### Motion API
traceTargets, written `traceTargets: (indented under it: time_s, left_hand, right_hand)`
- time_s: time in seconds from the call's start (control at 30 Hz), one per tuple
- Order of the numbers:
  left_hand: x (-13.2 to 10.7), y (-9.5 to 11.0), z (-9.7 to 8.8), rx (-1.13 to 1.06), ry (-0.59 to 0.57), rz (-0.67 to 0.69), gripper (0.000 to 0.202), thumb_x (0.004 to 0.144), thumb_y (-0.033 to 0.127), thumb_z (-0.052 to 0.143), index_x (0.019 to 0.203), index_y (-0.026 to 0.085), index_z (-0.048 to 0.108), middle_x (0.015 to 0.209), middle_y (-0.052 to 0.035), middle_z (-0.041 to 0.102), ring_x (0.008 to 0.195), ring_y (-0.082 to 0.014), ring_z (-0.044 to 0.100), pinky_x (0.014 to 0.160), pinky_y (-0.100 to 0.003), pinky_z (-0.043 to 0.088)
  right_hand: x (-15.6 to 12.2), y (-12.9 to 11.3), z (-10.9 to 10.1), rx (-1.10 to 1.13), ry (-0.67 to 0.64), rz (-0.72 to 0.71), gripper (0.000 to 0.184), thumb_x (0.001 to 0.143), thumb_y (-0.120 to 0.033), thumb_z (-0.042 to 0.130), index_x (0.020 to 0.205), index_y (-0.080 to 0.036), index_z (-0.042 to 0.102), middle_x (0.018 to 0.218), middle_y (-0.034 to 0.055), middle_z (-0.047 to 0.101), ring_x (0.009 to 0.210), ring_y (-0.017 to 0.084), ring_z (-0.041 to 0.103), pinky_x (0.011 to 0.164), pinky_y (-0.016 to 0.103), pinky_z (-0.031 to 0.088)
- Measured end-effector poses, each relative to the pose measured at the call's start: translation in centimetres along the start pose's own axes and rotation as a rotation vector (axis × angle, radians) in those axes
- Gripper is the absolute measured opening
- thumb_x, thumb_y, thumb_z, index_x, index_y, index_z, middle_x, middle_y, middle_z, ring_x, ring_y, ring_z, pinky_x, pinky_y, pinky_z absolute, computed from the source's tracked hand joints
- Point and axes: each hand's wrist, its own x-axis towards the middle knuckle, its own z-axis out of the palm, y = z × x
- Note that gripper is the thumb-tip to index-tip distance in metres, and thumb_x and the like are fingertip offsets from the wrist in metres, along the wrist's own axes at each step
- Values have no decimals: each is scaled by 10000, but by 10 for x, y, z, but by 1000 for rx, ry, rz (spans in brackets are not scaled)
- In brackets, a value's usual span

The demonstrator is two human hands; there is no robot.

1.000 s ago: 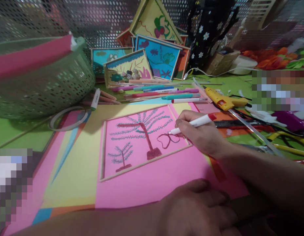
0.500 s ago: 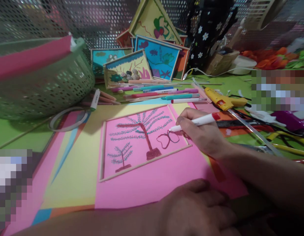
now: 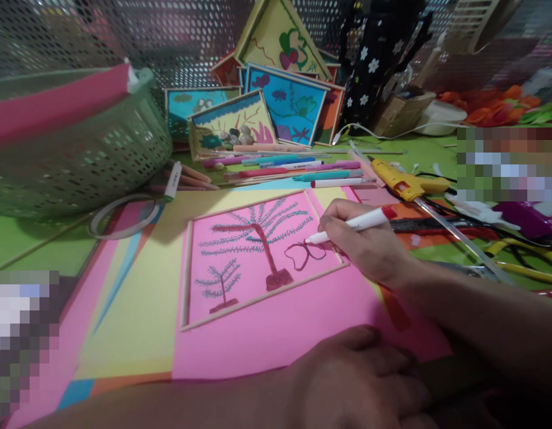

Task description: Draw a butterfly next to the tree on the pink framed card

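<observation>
Marker (image 3: 364, 222) dipped slightly, pinched in right hand (image 3: 368, 250), tip protruding.

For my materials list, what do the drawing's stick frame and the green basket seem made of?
Stick frame: probably bare wood, matte, judging by its pale tan colour. Green basket: likely plastic, fairly smooth, judging by its evenly perforated wall.

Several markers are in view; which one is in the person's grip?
The white, red-ended marker in the right hand, tip at the pink framed drawing. The similar white-and-red marker lies loose beyond that drawing; no other is held.
</observation>
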Motion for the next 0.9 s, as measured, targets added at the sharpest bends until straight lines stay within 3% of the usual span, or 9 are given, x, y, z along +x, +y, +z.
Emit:
traceTargets:
  time_s: [0.33, 0.53, 0.77, 0.9]
  left_hand:
    - [-2, 0, 3, -24, 60, -2, 208, 988, 369, 506, 985, 222, 654, 1104, 95, 722, 1119, -101, 619, 889, -242, 464]
    - [1, -1, 1, -15, -1, 2, 203, 990, 358, 505, 1013, 223, 655, 1106, 89, 719, 1117, -97, 616, 887, -250, 462]
    - [-1, 0, 0, -14, 29, 0, 194, 982, 370, 520, 954, 241, 661, 1103, 90, 715, 1101, -93, 617, 884, -248, 446]
    - [-1, 1, 0, -10, -1, 6, 204, 984, 380, 515, 997, 234, 657, 1108, 95, 714, 1118, -93, 608, 898, -254, 442]
  right_hand:
    - [0, 2, 0, -62, -24, 31, 261, 778, -340, 497, 557, -211, 445, 501, -39, 467, 505, 97, 430, 472, 243, 310]
    - [1, 4, 1, -66, -38, 41, 263, 791, -350, 500, 573, -208, 457, 509, -44, 476, 496, 88, 414, 464, 238, 292]
    - [0, 2, 0, -12, -86, 34, 222, 786, -330, 526, 608, -201, 493, 531, -46, 487, 481, 81, 396, 452, 234, 296]
    - [0, 2, 0, 35, -32, -7, 229, 782, -306, 522, 583, -201, 476, 518, -43, 476, 491, 85, 409, 473, 239, 328]
